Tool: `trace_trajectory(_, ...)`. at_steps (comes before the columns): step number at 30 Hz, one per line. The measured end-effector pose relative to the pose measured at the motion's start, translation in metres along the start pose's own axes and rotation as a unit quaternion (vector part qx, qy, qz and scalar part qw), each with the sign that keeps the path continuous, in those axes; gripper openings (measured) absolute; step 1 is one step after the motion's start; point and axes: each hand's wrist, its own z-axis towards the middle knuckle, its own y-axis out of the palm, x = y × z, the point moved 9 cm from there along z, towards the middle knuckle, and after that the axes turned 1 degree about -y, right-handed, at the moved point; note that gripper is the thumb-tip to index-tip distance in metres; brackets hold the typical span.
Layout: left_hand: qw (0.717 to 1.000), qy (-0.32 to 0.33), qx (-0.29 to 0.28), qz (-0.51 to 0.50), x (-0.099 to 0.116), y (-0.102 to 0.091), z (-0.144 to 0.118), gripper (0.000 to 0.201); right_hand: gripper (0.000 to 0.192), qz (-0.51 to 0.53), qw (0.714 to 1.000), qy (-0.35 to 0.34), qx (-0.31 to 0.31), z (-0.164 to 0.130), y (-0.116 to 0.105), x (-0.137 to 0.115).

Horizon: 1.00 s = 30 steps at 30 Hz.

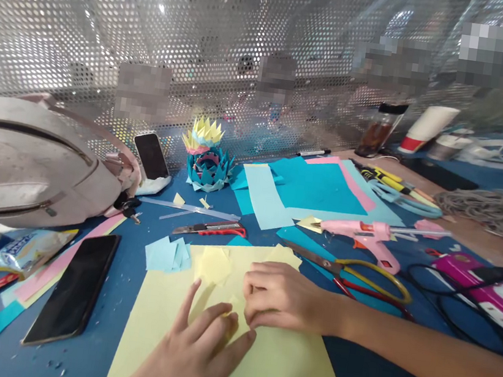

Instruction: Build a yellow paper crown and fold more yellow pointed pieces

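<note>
My left hand [196, 348] lies with fingers spread on a large pale yellow sheet [283, 372], its fingertips pressing a small yellow paper piece [230, 311]. My right hand [281, 296] is curled, knuckles up, pinching the same small piece from the right. A stack of small yellow squares [214, 264] lies just beyond the fingers, and small light blue squares [169, 253] sit left of it. A finished blue, pink and yellow folded paper ornament [206, 158] stands at the back.
Scissors with yellow and red handles [360, 277] and a pink glue gun [368, 235] lie right of my hands. A red box cutter [211, 228], a black phone [74, 289], a grey bag [28, 159], blue and pink sheets [320, 188] and a perforated metal wall [161, 28] surround the work.
</note>
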Motion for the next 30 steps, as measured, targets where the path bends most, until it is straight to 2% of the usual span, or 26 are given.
trace_trajectory(5, 1.0, -0.006, 0.006, -0.003, 0.0, 0.0, 0.001, 0.059, 0.039, 0.009, 0.999, -0.046, -0.007, -0.004, -0.007, -0.003)
trace_trajectory(9, 1.0, -0.001, 0.001, 0.002, -0.001, -0.001, 0.001, 0.059, 0.04, 0.007, 0.999, -0.046, -0.026, -0.004, -0.006, -0.003)
trace_trajectory(18, 1.0, 0.0, -0.015, -0.016, -0.001, 0.003, -0.003, 0.057, 0.033, -0.095, 0.995, -0.023, -0.013, -0.005, -0.007, 0.005)
trace_trajectory(23, 1.0, -0.008, -0.015, -0.023, -0.001, 0.001, -0.003, 0.051, 0.031, -0.032, 0.999, 0.019, 0.007, -0.002, -0.009, 0.006)
trace_trajectory(26, 1.0, -0.005, -0.011, -0.021, -0.001, -0.001, -0.002, 0.051, 0.024, 0.01, 0.999, 0.027, -0.015, 0.0, -0.003, 0.003)
trace_trajectory(30, 1.0, 0.005, -0.018, -0.018, 0.001, -0.002, -0.001, 0.048, 0.019, 0.0, 0.999, 0.016, -0.05, 0.0, 0.003, 0.0)
